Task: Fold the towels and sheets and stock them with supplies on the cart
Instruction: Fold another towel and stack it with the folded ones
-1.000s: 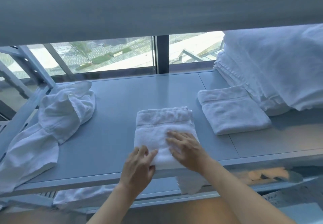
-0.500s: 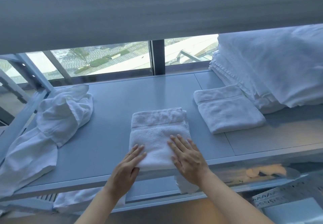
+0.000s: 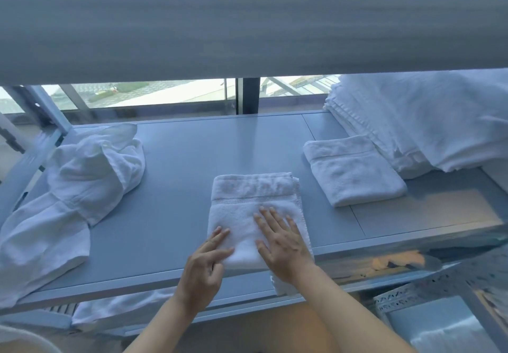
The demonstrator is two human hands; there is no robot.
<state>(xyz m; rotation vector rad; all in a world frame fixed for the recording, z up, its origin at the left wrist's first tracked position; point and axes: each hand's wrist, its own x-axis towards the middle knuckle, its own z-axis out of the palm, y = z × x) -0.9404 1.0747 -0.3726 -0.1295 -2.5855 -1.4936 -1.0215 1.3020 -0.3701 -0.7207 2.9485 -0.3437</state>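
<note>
A folded white towel (image 3: 247, 204) lies at the front middle of the grey shelf (image 3: 178, 176). My right hand (image 3: 280, 240) presses flat on its near right part, fingers straight and spread. My left hand (image 3: 204, 264) touches the towel's near left corner with its fingertips, fingers slightly bent. A second folded white towel (image 3: 354, 171) lies to the right. At the far right sits a tall stack of folded white linen (image 3: 423, 121). Crumpled white towels (image 3: 71, 187) are heaped at the left end.
A grey shelf board (image 3: 247, 22) hangs above and covers the top of the view. Behind the shelf is a window with a dark post (image 3: 250, 95). More white cloth (image 3: 115, 311) lies on the level below. A patterned basket (image 3: 428, 295) is at the lower right.
Both hands have slid a little over the towel; the left hand's fingers now bend at the near left corner. The view has shifted slightly left.
</note>
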